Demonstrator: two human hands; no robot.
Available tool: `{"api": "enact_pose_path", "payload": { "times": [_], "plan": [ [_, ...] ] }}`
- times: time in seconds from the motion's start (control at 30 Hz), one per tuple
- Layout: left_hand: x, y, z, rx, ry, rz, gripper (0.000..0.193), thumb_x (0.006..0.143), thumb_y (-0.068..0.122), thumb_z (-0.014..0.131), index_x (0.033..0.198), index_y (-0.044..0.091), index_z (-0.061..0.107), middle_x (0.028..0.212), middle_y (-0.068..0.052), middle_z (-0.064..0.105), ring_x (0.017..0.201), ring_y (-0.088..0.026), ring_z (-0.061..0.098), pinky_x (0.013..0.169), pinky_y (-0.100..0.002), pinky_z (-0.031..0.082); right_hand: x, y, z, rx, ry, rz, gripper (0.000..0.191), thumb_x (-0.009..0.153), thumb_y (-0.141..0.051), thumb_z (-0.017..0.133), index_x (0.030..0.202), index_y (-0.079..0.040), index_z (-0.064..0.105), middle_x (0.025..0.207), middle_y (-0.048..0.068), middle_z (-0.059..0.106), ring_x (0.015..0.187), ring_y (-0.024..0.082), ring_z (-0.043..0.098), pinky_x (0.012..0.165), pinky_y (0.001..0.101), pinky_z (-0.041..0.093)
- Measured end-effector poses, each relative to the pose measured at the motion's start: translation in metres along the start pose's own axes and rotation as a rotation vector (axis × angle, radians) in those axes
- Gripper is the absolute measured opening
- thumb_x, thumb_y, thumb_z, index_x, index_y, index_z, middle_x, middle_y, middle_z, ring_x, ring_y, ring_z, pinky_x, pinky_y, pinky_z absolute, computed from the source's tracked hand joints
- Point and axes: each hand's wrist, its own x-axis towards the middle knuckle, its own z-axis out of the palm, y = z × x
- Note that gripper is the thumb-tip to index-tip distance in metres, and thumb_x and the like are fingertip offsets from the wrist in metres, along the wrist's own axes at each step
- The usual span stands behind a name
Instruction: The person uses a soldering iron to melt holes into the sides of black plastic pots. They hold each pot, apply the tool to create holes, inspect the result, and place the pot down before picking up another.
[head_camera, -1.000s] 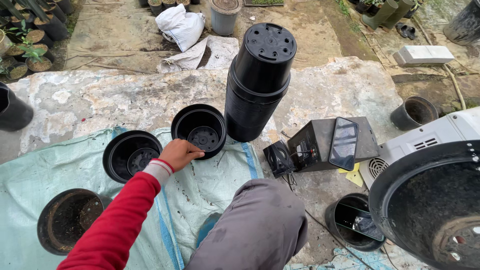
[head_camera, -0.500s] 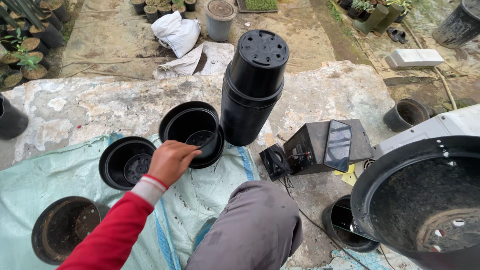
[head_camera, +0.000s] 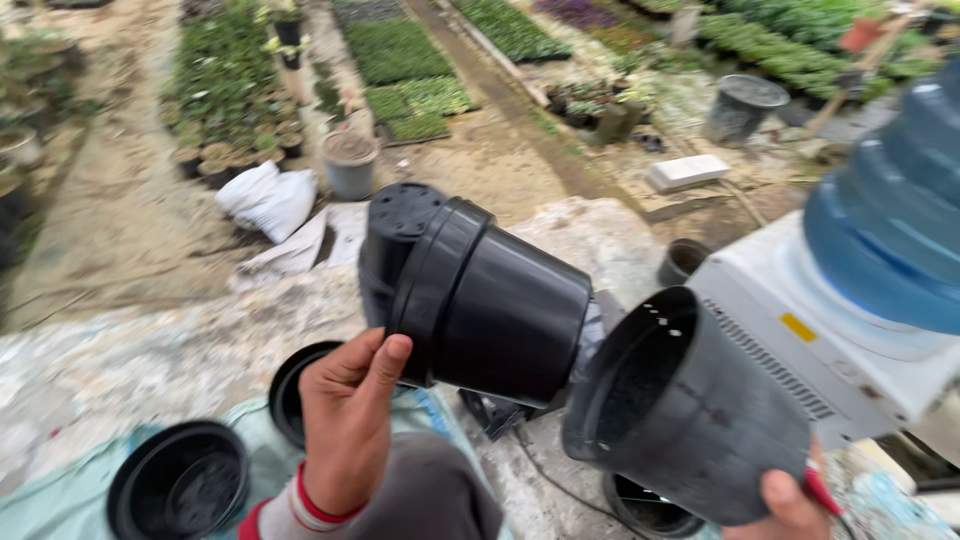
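Note:
My left hand (head_camera: 347, 425) grips the rim of a stack of black plastic pots (head_camera: 475, 290), tilted on its side with the bases pointing up and left. My right hand (head_camera: 790, 505), at the bottom right edge, holds a single black plastic pot (head_camera: 690, 410) from below; its mouth faces left toward the stack. The two are close but apart. My knee in grey trousers (head_camera: 430, 495) is below the left hand.
Empty black pots (head_camera: 180, 485) (head_camera: 295, 385) lie on a pale tarp (head_camera: 45, 500) on the ground. A white water dispenser (head_camera: 850, 330) with a blue bottle (head_camera: 895, 220) stands at right. White sacks (head_camera: 270, 200), a grey bucket (head_camera: 350, 165) and rows of seedlings (head_camera: 400, 60) lie beyond.
My left hand left the pot on the tarp and lifted the upright stack, tipping it sideways. The right-hand pot has turned its mouth left. The view has swung upward.

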Motion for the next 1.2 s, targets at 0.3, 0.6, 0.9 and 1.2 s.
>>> {"api": "enact_pose_path", "payload": {
  "times": [0.3,0.6,0.9,1.2],
  "plan": [
    [-0.020,-0.022,0.093,-0.018,-0.230,-0.062,0.027,0.100,0.017,0.066,0.105,-0.007,0.078,0.078,0.002,0.066,0.072,-0.003,0.052,0.064,-0.021,0.042,-0.017,-0.012,0.025,-0.069,0.246,0.087,0.105,0.071,-0.030,0.082,0.158,-0.002,0.029,0.148,0.024,0.048,0.135,0.037,0.054,0.108,0.0569,0.047],
    [-0.034,-0.038,0.108,-0.045,-0.354,-0.317,0.028,0.095,0.019,0.070,0.099,-0.007,0.082,0.074,-0.003,0.071,0.071,-0.007,0.057,0.063,-0.025,0.045,-0.018,-0.006,0.035,-0.182,0.290,0.081,0.111,0.064,-0.026,0.084,0.157,-0.003,0.028,0.147,0.022,0.046,0.138,0.036,0.052,0.111,0.0539,0.045],
    [-0.040,-0.051,0.103,-0.158,-0.515,-0.356,0.032,0.101,0.020,0.062,0.103,-0.007,0.080,0.073,-0.006,0.070,0.067,-0.007,0.054,0.062,-0.028,0.042,-0.017,0.003,0.032,-0.236,0.269,0.090,0.114,0.061,-0.023,0.086,0.156,-0.004,0.026,0.146,0.022,0.046,0.139,0.035,0.051,0.116,0.0518,0.041],
    [-0.036,-0.032,0.108,0.016,-0.628,-0.087,0.027,0.088,0.012,0.080,0.109,-0.003,0.073,0.094,-0.011,0.080,0.088,-0.014,0.074,0.074,-0.033,0.058,-0.017,0.007,0.031,-0.282,0.224,0.065,0.122,0.058,-0.028,0.094,0.156,-0.003,0.025,0.146,0.021,0.046,0.139,0.034,0.050,0.116,0.0522,0.040]
  ]
}}
